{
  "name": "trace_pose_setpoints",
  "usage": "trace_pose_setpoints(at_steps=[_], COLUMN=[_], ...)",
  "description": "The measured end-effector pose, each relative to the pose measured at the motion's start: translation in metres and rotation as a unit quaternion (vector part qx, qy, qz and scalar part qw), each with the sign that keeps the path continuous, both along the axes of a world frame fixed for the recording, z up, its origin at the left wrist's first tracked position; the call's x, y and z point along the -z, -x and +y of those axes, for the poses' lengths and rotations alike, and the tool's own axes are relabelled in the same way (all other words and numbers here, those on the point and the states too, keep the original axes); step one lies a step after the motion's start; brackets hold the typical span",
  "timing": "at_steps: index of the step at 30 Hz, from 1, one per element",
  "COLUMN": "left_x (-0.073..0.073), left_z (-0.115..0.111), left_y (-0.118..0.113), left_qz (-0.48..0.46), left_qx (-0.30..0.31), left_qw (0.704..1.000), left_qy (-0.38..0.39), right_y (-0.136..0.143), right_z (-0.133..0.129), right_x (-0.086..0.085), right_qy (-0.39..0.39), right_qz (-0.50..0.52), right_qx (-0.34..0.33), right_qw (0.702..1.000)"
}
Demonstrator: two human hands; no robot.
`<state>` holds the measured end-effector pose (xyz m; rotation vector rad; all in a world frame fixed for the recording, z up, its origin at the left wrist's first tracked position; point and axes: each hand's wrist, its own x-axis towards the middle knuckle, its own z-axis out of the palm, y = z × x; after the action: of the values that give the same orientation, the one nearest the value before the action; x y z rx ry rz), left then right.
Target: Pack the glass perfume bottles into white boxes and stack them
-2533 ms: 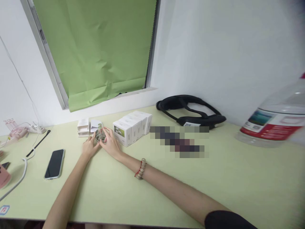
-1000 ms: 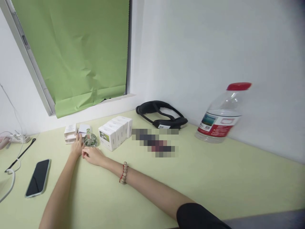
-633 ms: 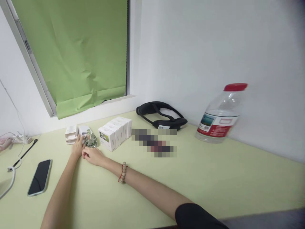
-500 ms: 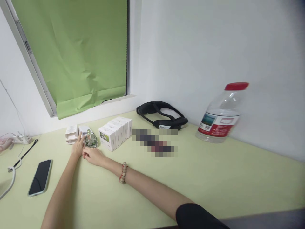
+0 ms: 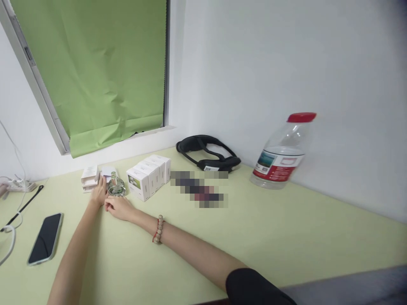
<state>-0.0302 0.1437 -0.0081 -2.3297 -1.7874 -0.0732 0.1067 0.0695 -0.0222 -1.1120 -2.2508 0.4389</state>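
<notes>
My left hand lies on the table with its fingers stretched forward, up against the small white boxes. An opened white box stands to its left, and another whitish box or flap is partly hidden behind its fingertips. Just in front of it, my right hand rests with curled fingers, and nothing shows in them. A shiny clear glass dish with an upright glass piece sits right behind my right hand. Beside the dish stands a row of several white boxes. A beaded bracelet is on my right wrist.
A phone lies at the left, near a black cable and a white power strip. Along the wall are a black headset and a large red-capped bottle. A pixelated patch hides something mid-table.
The whole view has shifted slightly, so things sit a little farther left in the picture. Both hands keep nearly the same place and pose beside the boxes and the dish.
</notes>
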Motion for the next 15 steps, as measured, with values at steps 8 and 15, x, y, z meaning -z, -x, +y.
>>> trace_pose_setpoints(at_steps=[8, 15], left_x=[0.006, 0.010], left_z=[-0.009, -0.026], left_y=[0.008, 0.009], left_qz=[-0.082, -0.181], left_qx=[-0.017, -0.028], left_qw=[0.991, 0.957], left_qy=[-0.101, -0.223], right_y=[0.000, 0.000], right_z=[0.001, 0.004], right_x=[0.001, 0.004], right_qy=[-0.006, -0.043], right_qz=[-0.004, -0.030], right_qx=[0.020, 0.046], right_qw=[1.000, 0.998])
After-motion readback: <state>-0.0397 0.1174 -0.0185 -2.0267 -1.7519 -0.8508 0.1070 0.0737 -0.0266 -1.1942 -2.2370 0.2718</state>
